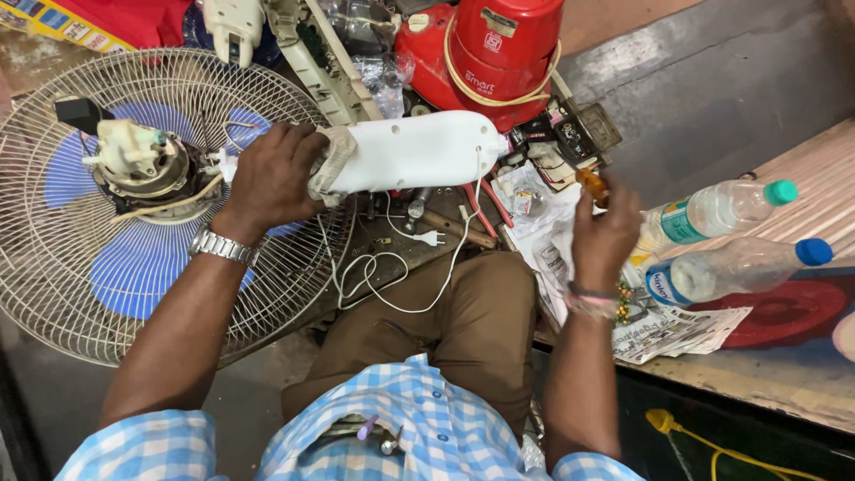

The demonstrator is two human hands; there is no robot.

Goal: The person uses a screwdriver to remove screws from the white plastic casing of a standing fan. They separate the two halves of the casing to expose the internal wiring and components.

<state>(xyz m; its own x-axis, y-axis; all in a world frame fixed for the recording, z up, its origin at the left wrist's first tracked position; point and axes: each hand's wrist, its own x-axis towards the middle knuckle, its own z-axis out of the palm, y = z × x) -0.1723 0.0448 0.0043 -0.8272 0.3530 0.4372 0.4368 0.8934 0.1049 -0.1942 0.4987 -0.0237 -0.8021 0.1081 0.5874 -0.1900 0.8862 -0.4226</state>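
Note:
My left hand (272, 175) grips a rag wrapped round one end of a white plastic fan housing (419, 151), held level over my lap. A white cord (392, 276) hangs from the housing in loops. My right hand (606, 233) holds a tool with an amber handle (591, 184) upright, a little to the right of the housing. A table fan (107, 267) with a cream wire guard and blue blades lies flat at the left, its bare motor (142, 162) facing up beside my left hand.
A red plastic appliance (494, 53) stands behind the housing amid loose parts and tools. Two clear plastic bottles (721, 209) lie on newspaper (677, 331) on a bench at the right. A yellow cable (712, 445) lies at bottom right.

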